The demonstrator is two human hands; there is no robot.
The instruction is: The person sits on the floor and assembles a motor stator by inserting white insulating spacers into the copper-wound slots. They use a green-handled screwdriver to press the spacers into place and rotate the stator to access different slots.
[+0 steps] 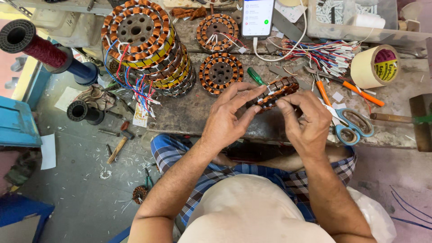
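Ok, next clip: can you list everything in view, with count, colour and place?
Held stator: one, copper and brown, between both hands over the bench edge.
Stator stack: several, copper with yellow tape, bench left.
Loose stators: two, copper, one at bench centre, one behind it.
Phone: one, screen lit, top centre.
Wire bundle: one, red, blue and white, right of the phone.
Tape roll: one, cream, bench right.
Scissors: one, blue handles, by the right hand.
Screwdriver: one, green handle, behind the held stator.
Wire spool: one, red winding, upper left.
Hammer: one, wooden handle, on the floor.
Left hand: grips the stator's left side.
Right hand: grips its right side.
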